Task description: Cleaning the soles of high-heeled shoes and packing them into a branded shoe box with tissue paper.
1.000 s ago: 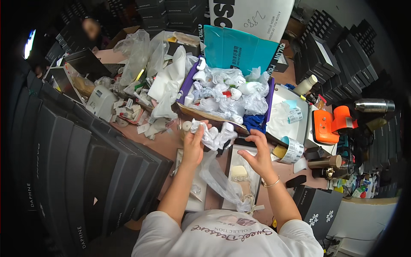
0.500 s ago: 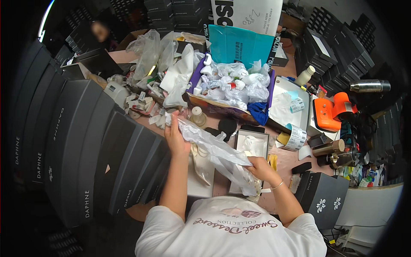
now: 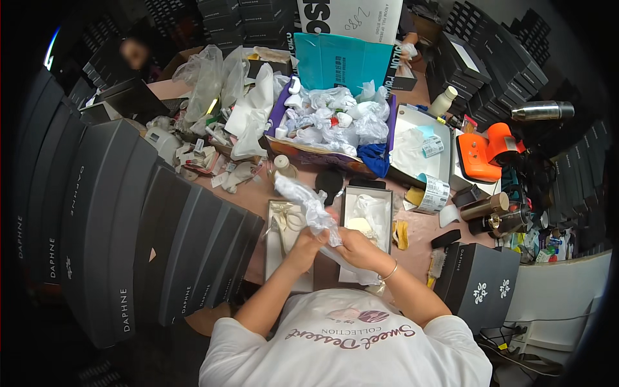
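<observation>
Bunched white tissue paper hangs between my hands over the workbench. My left hand grips its middle, and my right hand is closed on it close alongside. One end of the paper sticks out beyond my fingers; the other trails below my right hand. Underneath, to the left, lies an open shoebox part with a pale strappy sandal in it, partly hidden by my left arm. To the right stands an open box holding white paper and a cream-coloured piece.
Stacked dark shoeboxes rise at my left. A purple box full of crumpled paper stands ahead. An orange tape dispenser, label rolls and bottles are on the right. Another person's hand shows at the back.
My hands have come together from far apart, the left moving right and down. The tissue paper, stretched out before, is now bunched between them. The whole view has shifted slightly.
</observation>
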The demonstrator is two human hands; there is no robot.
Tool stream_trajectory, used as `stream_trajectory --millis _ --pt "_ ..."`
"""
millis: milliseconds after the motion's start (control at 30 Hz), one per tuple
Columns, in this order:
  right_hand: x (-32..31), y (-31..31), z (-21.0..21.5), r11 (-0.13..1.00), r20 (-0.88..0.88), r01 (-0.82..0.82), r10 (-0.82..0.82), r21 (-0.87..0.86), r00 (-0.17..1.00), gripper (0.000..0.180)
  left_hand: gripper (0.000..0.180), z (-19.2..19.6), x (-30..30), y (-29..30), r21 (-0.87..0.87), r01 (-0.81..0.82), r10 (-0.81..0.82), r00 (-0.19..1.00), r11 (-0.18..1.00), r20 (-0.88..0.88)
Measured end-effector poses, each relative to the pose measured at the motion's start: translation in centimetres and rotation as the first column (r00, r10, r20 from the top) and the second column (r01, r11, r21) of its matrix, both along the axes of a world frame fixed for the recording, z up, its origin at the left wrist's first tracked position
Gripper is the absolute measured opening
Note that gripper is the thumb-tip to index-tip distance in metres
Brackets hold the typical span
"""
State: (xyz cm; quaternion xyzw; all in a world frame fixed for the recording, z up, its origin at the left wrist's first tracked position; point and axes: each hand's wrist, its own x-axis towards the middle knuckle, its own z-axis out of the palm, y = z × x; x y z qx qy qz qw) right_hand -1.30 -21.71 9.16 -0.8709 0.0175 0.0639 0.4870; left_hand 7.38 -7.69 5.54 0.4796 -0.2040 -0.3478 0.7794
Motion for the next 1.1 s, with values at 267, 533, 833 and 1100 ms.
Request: stream_trajectory --millis 267,533,833,1100 --pt "-0.1 1.0 -1.3 0.906 0.302 0.069 0.067 -0.419 0.951 0.020 0.047 -0.9 0.1 -1.2 0.462 -0.092 -0.008 0.977 0.882 0.211" --pt "-2.7 0.4 0.7 0.924 -0.189 -0.228 0.294 0.308 0.937 0.043 0.035 -2.6 0.5 -2.7 0.362 -0.060 -0.092 0.917 0.930 0.388" --pt "8.4 -5.5 4.7 0.960 0.508 0.281 -0.247 0.010 0.825 0.021 0.033 -1.9 3.5 -0.5 0.199 -0.143 0.205 0.919 0.969 -0.336" --pt "26.2 -14.8 -2.6 0.805 0.618 0.465 -0.163 -0.367 0.769 0.083 0.028 -3.8 -0.6 -0.2 0.184 0.008 0.101 0.811 0.983 -0.576"
